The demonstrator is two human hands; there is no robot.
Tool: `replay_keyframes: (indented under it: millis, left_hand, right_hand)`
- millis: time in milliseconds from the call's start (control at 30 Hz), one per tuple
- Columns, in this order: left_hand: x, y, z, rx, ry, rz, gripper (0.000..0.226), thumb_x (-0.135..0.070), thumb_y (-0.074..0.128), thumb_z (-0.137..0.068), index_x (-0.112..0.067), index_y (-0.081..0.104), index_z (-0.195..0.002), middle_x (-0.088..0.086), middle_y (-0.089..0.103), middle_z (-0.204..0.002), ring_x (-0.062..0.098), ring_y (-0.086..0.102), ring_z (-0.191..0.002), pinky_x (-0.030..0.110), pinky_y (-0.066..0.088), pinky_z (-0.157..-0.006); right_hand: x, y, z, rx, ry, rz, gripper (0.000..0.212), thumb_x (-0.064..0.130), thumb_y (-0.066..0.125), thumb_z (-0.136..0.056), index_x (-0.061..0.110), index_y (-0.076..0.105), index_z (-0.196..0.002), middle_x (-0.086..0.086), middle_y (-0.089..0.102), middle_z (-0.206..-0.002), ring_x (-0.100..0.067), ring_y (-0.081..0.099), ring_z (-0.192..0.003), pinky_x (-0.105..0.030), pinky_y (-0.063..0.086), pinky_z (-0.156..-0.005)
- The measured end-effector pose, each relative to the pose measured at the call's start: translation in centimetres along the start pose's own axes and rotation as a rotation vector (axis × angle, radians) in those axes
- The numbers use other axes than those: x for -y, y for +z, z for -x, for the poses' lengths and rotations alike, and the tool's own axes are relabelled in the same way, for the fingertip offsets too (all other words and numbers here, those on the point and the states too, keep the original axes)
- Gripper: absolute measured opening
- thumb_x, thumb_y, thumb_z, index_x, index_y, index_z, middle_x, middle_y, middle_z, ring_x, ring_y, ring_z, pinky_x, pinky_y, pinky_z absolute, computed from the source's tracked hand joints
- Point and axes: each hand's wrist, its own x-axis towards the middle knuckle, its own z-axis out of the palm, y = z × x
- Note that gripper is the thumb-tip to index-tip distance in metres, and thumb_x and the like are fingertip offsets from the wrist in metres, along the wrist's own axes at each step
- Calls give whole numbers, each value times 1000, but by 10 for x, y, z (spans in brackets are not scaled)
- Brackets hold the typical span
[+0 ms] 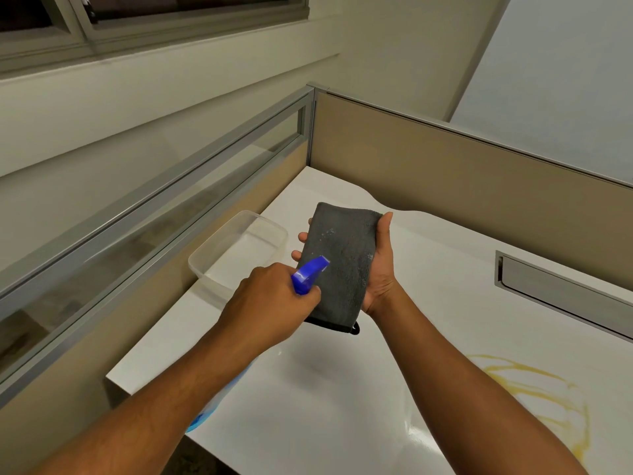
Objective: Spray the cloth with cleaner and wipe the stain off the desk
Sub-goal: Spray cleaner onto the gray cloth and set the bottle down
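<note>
A folded dark grey cloth (342, 262) lies flat across my right hand (378, 269), held above the white desk (342, 389); small wet droplets speckle its face. My left hand (270, 299) grips a spray bottle whose blue nozzle (310, 273) points at the cloth from close by. Most of the bottle's body is hidden under my left forearm; a pale blue part (200, 418) shows below it. A yellow smeared stain (534, 389) marks the desk at the right, below my right forearm.
A clear plastic container (239, 248) sits on the desk's left side near the tan partition (445, 159). A metal cable slot (561, 296) is set into the desk at the right. The desk's left edge (113, 378) drops off near a glass-topped divider.
</note>
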Motion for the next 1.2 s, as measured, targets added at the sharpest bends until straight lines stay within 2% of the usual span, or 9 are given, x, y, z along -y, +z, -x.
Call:
replay_keyframes:
  millis: [100,200,333,367,433,567,700,833,1200]
  left_hand:
    - [8,8,3,1,-17,14,30,-44,69,-100,-28,52,-82,2,64,-75,26,74,-80,35,58,-74]
    - [11,14,7,-51,23,91,30,-41,69,-100,-29,52,-78,1,65,-74,27,73,-77,36,58,-71]
    - [22,16,12,-161,103,288,17,-36,72,-99,-24,62,-93,5,68,-80,31,71,-77,43,63,-74]
    - [29,15,12,-195,133,329,16,-34,73,-98,-22,64,-96,7,69,-81,32,70,-76,42,63,-72]
    - [43,12,10,-251,182,395,13,-29,75,-97,-21,67,-102,1,70,-79,29,70,-75,26,62,-66]
    - [77,2,1,-306,235,542,16,-29,74,-96,-37,64,-104,-22,73,-73,10,75,-73,9,57,-66]
    - [112,-9,-13,-384,210,657,18,-29,66,-88,-21,68,-104,-9,76,-79,14,74,-73,7,55,-74]
    - [142,-20,-28,-413,207,664,11,-22,65,-87,-25,69,-96,-26,76,-82,6,71,-67,11,57,-73]
    - [176,-36,-60,-379,199,603,4,-25,65,-86,-23,69,-86,-33,76,-98,4,72,-71,12,58,-77]
  right_hand:
    - [-1,-1,-1,19,11,-8,128,102,31,-68,10,42,-156,-22,55,-148,-45,58,-128,-65,32,-118]
    - [0,0,0,49,19,-27,129,102,30,-68,9,40,-156,-22,53,-149,-46,55,-130,-64,31,-119]
    - [-2,-4,3,42,5,-65,127,101,36,-69,10,42,-156,-23,47,-154,-48,45,-141,-64,31,-121]
    - [-2,-6,5,32,-3,-74,126,101,35,-69,10,42,-156,-23,48,-154,-46,47,-141,-64,34,-119]
    - [-4,-9,9,28,0,-112,125,102,33,-70,12,43,-156,-21,52,-151,-44,56,-133,-63,40,-115]
    - [-8,-13,17,30,16,-163,124,102,36,-69,13,43,-156,-19,56,-148,-45,57,-130,-67,31,-118]
    - [-15,-14,22,9,24,-185,122,102,35,-70,15,46,-154,-17,57,-149,-44,57,-133,-66,33,-118]
    - [-24,-13,23,-34,30,-175,121,102,34,-71,15,46,-154,-15,62,-143,-42,60,-129,-61,40,-113]
    - [-41,-11,19,-50,86,-163,122,103,38,-69,16,48,-154,-14,56,-150,-40,55,-134,-64,30,-120]
